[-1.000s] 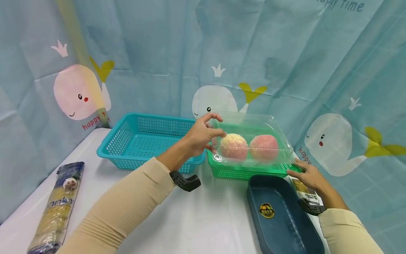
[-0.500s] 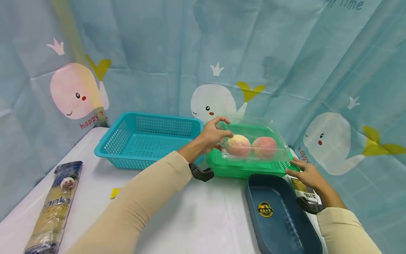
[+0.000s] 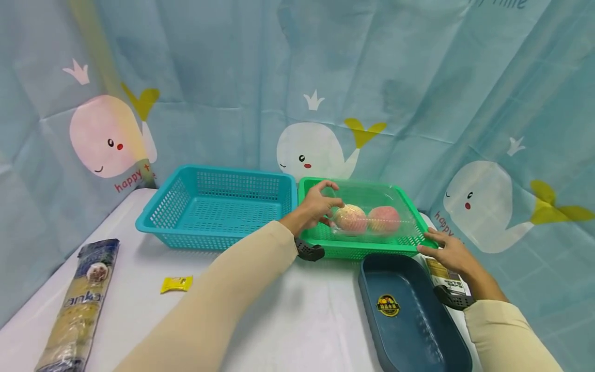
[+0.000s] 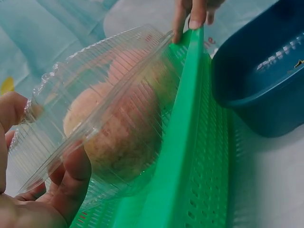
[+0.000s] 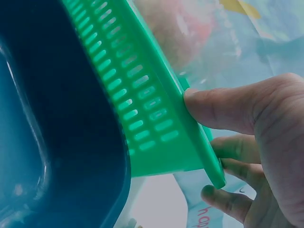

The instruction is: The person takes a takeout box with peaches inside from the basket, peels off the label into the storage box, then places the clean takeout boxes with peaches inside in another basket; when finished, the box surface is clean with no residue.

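Observation:
My left hand (image 3: 316, 207) grips the left end of a clear plastic clamshell box (image 3: 372, 194), thumb on the near side and fingers over the far edge. Two pinkish-yellow peaches (image 4: 118, 137) sit inside it. The box is low within the green plastic basket (image 3: 362, 252), overlapping its floor and tilted in the left wrist view. At the basket's front right corner, my right hand (image 3: 448, 253) pinches the rim, its thumb (image 5: 218, 107) on top and fingers around the outer side.
An empty turquoise basket (image 3: 160, 231) stands left of the green one. A dark blue tray (image 3: 409, 330) sits in front, partly over a printed packet (image 3: 448, 276). A yellow wrapped sweet (image 3: 176, 284) and a long noodle-like pack (image 3: 79, 305) lie left. A whale-print curtain (image 3: 223, 77) hangs behind.
My left hand has moved right and down, lowering the clamshell box into the green basket. The yellow sweet has come out from behind my left sleeve. My right hand stays at the basket corner.

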`<move>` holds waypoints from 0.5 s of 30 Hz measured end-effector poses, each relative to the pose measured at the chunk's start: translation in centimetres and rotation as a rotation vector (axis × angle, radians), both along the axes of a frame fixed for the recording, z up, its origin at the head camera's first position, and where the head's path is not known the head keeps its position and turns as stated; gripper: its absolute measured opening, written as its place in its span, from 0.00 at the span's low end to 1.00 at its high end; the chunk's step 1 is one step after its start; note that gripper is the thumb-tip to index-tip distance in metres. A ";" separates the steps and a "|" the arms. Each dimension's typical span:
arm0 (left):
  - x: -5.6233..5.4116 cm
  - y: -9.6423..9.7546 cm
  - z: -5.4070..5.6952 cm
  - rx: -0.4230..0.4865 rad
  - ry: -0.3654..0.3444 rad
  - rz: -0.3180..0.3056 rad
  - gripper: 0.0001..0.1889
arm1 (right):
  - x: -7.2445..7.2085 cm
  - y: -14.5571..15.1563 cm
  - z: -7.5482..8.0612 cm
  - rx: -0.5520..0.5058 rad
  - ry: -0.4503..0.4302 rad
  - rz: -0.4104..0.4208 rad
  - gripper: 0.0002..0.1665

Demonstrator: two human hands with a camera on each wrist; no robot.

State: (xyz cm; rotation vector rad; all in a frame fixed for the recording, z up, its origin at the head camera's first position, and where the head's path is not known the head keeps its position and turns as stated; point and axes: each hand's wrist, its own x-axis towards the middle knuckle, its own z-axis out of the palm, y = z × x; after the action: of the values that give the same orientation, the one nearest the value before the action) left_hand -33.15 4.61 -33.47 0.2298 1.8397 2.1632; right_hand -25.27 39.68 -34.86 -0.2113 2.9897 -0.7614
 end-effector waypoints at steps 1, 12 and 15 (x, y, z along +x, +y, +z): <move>-0.1 0.1 -0.1 -0.007 -0.001 0.003 0.28 | 0.0 0.0 0.0 0.002 -0.002 -0.001 0.45; -1.1 0.7 -2.1 -0.058 -0.016 0.031 0.24 | 0.0 -0.2 0.1 0.014 0.001 0.000 0.45; -1.3 1.1 -2.6 -0.073 -0.022 0.018 0.22 | -0.1 -0.1 0.0 0.013 0.006 -0.004 0.45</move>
State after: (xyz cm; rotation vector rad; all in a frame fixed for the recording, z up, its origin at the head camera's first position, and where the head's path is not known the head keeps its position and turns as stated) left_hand -34.49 5.75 -36.03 0.1737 1.9120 2.0973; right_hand -25.34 39.55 -34.82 -0.2072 3.0008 -0.7430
